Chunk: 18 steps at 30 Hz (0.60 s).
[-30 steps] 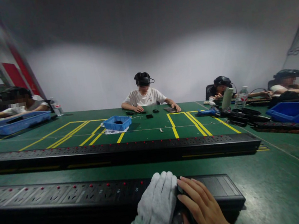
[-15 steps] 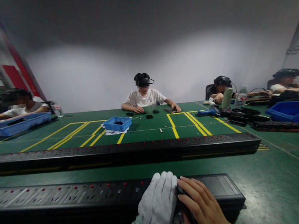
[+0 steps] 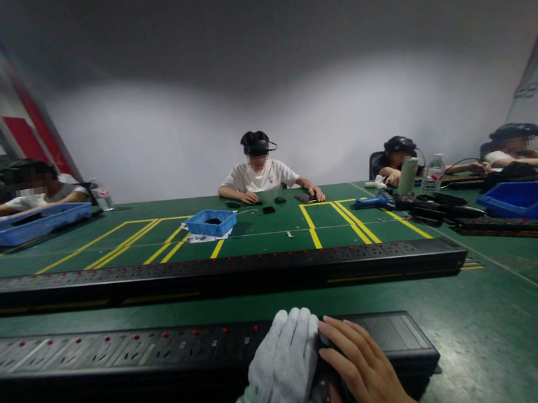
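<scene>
In a pale grey glove with a green cuff, my left hand (image 3: 286, 367) lies with its long fingers straight and pressed together against a dark, partly glossy object (image 3: 345, 392). My bare right hand (image 3: 364, 366) curls round the other side of that object, its fingertips close to the gloved ones. Most of the object is covered by both hands, so its kind cannot be made out. Just beyond and beneath the hands runs a long black power strip (image 3: 145, 355) with several sockets and red indicators; its plain right end (image 3: 395, 337) sticks out past my right hand.
A second power strip (image 3: 210, 277) lies parallel, farther back on the green table (image 3: 508, 314). A small blue bin (image 3: 212, 223) holds dark parts. Larger blue bins (image 3: 30, 226) stand left and right. At right are a blue-handled tool (image 3: 373, 201) and a bottle (image 3: 433, 175). Several co-workers sit around.
</scene>
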{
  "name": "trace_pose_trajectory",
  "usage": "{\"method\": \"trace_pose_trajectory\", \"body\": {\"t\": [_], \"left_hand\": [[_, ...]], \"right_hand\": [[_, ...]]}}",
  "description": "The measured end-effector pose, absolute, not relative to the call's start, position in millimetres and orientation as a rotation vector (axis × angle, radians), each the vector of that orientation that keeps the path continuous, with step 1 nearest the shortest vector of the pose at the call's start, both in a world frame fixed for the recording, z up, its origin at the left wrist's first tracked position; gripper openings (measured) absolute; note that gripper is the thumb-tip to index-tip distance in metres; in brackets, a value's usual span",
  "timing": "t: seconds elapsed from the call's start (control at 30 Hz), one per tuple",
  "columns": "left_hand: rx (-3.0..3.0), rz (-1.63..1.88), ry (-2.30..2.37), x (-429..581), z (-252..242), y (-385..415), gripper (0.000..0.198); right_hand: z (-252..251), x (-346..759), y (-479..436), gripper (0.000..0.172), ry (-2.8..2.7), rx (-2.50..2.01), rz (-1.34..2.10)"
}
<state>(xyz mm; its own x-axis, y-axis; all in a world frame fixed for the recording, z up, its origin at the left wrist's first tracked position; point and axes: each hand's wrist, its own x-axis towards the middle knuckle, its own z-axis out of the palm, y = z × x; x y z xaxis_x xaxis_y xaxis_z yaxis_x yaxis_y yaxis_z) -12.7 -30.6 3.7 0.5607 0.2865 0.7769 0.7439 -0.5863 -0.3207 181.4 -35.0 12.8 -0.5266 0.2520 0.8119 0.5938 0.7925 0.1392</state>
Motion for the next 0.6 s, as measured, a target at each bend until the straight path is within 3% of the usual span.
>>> {"method": "trace_pose_trajectory", "body": {"t": [0.6], "left_hand": [[-2.153, -0.895, -0.827, -12.6, 1.9, -30.2, 0.053]], "right_hand": [[14.1, 180.0, -34.6, 0.042, -2.123, -0.620, -0.527]]}}
